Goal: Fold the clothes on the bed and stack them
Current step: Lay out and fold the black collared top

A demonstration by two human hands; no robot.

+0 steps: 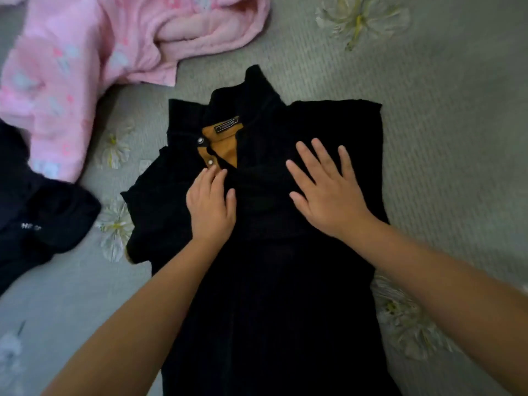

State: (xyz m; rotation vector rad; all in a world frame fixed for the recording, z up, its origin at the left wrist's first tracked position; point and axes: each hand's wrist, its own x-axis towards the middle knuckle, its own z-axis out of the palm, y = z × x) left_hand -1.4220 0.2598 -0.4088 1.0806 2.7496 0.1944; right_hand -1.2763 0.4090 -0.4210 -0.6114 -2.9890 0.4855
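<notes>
Centrally, lay spread a black jacket (285,224), mustard-lined, snap-fastened; pressed flat under open left hand (213,207), right hand (325,190); fluffy pink garment (85,52) at eleven o'clock.

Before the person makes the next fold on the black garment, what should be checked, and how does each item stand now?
1. Black garment lies flat, front up: ok.
2. Both sleeves folded in over the body: cannot tell, dark fabric hides the edges.
3. Left hand at the snap placket, right hand flat and open on the chest: ok.
4. Collar smoothed: not ok, it lies open, showing the tan lining.
5. Pink garment and dark garment clear of the black one: ok.
</notes>
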